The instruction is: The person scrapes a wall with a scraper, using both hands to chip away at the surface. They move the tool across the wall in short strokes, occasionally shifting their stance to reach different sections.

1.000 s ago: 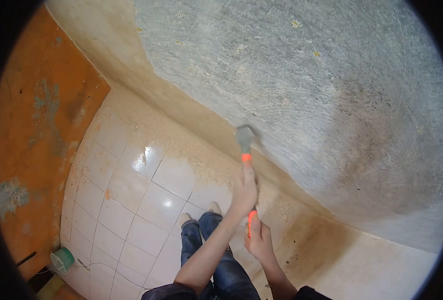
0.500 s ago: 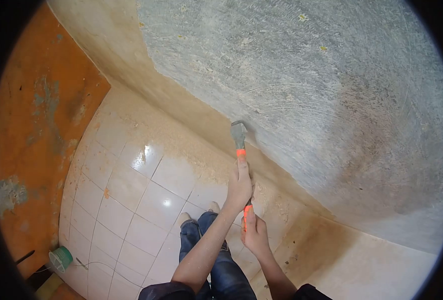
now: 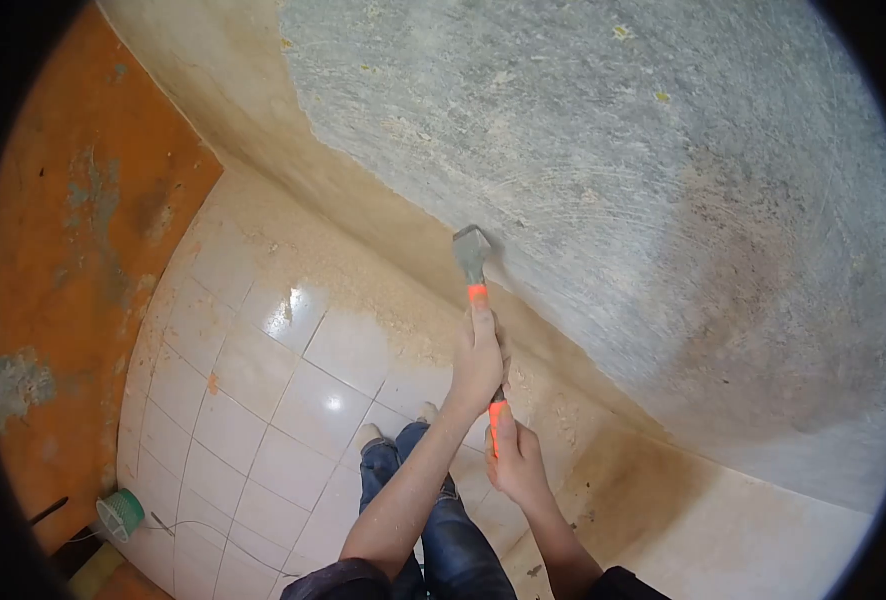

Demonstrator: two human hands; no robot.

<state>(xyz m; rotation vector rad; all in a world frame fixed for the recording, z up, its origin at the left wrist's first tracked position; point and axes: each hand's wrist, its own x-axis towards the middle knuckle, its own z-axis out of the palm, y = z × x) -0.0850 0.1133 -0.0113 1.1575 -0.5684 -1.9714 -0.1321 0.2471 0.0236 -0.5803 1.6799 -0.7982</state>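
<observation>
A long-handled scraper (image 3: 472, 255) with a wide grey metal head and orange bands on its handle rests its blade edge at or very close to the wall. The blade lies along the border between the grey, scratched wall surface (image 3: 523, 130) and the tan band (image 3: 363, 195) below it. My left hand (image 3: 478, 368) is wrapped round the upper handle, just under the orange band by the head. Lower down, my right hand (image 3: 517, 462) grips the orange end of the handle. Parts of the handle are hidden by my fingers.
Pale dust and flakes (image 3: 363, 290) lie on the white tiled floor (image 3: 243, 430) along the wall's foot. An orange wall (image 3: 53, 240) with grey patches rises at the left. A green basket (image 3: 121, 514) and a thin cable (image 3: 218, 530) are at lower left. My feet stand on the tiles.
The scraper head has shifted slightly up and to the left along the wall, its blade face turned a little. Both hands have moved slightly with it, keeping their grip.
</observation>
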